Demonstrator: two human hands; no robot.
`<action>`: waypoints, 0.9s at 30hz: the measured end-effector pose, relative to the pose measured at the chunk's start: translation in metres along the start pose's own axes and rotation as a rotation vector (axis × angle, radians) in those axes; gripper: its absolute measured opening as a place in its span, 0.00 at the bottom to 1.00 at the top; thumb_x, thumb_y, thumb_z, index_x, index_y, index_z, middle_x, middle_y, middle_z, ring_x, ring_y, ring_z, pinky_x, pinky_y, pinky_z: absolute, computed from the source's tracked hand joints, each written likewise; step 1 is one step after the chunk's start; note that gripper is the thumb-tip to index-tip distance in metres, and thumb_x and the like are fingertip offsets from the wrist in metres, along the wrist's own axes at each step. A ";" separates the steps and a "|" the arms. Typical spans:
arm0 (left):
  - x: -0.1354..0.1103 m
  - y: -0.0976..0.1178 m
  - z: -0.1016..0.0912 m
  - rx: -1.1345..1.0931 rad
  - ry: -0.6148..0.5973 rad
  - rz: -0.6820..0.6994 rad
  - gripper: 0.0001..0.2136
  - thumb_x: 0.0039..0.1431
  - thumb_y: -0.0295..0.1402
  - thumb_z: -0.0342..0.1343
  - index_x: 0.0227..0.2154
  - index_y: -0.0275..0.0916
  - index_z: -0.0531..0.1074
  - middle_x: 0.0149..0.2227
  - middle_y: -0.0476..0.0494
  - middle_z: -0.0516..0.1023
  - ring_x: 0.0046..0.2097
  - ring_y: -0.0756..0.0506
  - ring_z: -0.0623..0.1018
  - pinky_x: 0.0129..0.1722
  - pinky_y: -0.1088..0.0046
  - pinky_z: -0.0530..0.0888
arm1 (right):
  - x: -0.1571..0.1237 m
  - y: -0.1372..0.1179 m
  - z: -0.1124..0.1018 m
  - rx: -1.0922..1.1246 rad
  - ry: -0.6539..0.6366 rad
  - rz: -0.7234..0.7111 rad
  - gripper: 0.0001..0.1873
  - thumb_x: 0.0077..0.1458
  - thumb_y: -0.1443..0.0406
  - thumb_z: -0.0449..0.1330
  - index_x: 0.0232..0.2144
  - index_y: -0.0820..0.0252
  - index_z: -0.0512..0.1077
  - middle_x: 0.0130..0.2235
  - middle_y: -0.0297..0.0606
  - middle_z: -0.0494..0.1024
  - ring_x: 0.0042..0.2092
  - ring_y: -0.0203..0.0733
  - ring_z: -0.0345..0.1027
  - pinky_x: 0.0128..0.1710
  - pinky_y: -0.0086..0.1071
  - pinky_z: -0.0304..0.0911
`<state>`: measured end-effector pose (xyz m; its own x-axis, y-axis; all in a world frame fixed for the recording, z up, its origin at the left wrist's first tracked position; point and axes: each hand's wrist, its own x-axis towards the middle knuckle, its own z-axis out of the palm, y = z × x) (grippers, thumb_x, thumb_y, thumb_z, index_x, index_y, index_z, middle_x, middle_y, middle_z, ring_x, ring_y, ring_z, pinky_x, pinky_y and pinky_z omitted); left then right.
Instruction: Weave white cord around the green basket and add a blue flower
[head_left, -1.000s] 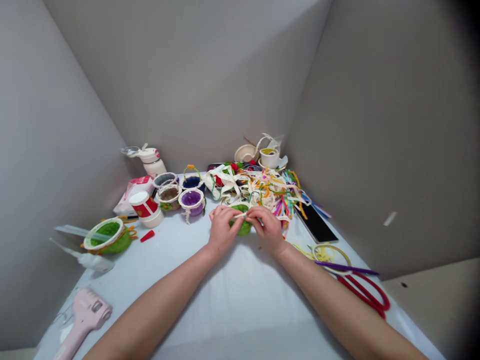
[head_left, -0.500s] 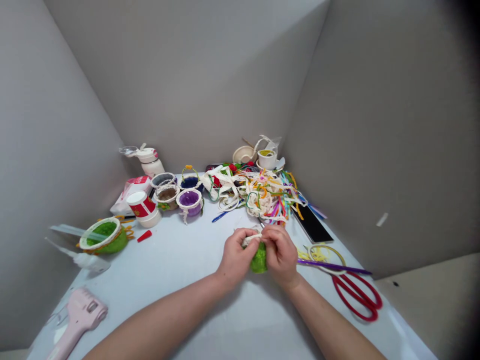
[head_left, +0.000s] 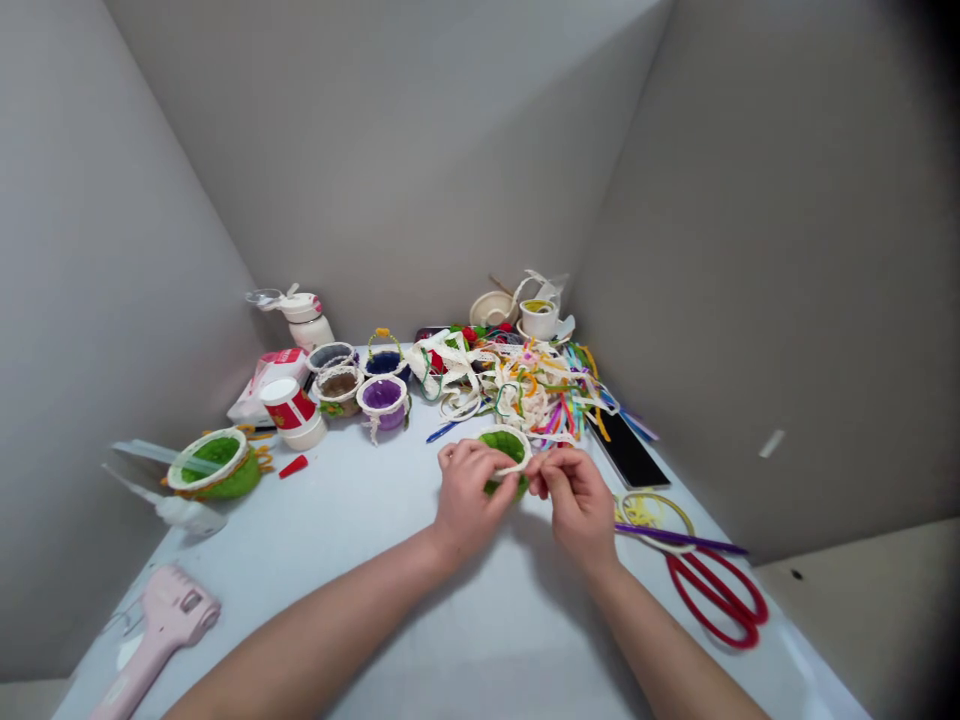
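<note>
My left hand (head_left: 469,495) grips a small green basket (head_left: 504,446) with a cream lace rim, held just above the white table (head_left: 420,600). My right hand (head_left: 577,500) pinches the end of the cream lace strip at the basket's right side. Both hands are closed on it. Just beyond them lies a tangled pile of lace and coloured pipe cleaners (head_left: 525,385).
Left of the pile stand small trimmed baskets (head_left: 382,395), a red-and-white cup (head_left: 291,410) and a larger green basket (head_left: 214,465). A pink glue gun (head_left: 161,625) lies front left. Red scissors (head_left: 720,590), a tape ring (head_left: 656,512) and a black phone (head_left: 626,448) lie right.
The hands drew the green basket toward me from the pile's edge, then eased it back outward and turned it so its opening faces up.
</note>
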<state>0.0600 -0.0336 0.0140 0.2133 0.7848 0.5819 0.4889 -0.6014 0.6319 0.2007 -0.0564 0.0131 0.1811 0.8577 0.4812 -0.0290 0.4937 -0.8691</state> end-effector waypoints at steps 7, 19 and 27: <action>0.001 -0.017 0.000 0.222 -0.028 0.142 0.04 0.62 0.33 0.56 0.33 0.41 0.74 0.34 0.48 0.82 0.43 0.43 0.73 0.47 0.59 0.57 | -0.001 0.014 0.001 0.063 0.014 0.154 0.06 0.61 0.64 0.56 0.30 0.57 0.67 0.30 0.33 0.73 0.28 0.33 0.64 0.29 0.29 0.63; 0.000 -0.029 0.005 0.305 -0.049 0.136 0.02 0.60 0.32 0.57 0.32 0.42 0.73 0.34 0.48 0.82 0.44 0.43 0.72 0.47 0.59 0.57 | -0.003 0.036 0.003 0.298 0.234 0.385 0.13 0.50 0.57 0.67 0.29 0.57 0.69 0.33 0.35 0.78 0.29 0.34 0.70 0.30 0.30 0.70; 0.000 -0.030 0.006 0.303 -0.046 0.120 0.03 0.60 0.32 0.57 0.33 0.42 0.74 0.35 0.48 0.82 0.44 0.43 0.72 0.48 0.58 0.57 | -0.004 0.034 0.006 0.290 0.262 0.344 0.12 0.51 0.58 0.67 0.29 0.57 0.69 0.33 0.35 0.77 0.30 0.34 0.70 0.31 0.29 0.70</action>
<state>0.0501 -0.0143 -0.0076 0.3191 0.7213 0.6147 0.6858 -0.6234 0.3754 0.1935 -0.0426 -0.0179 0.3520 0.9310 0.0966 -0.3947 0.2413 -0.8866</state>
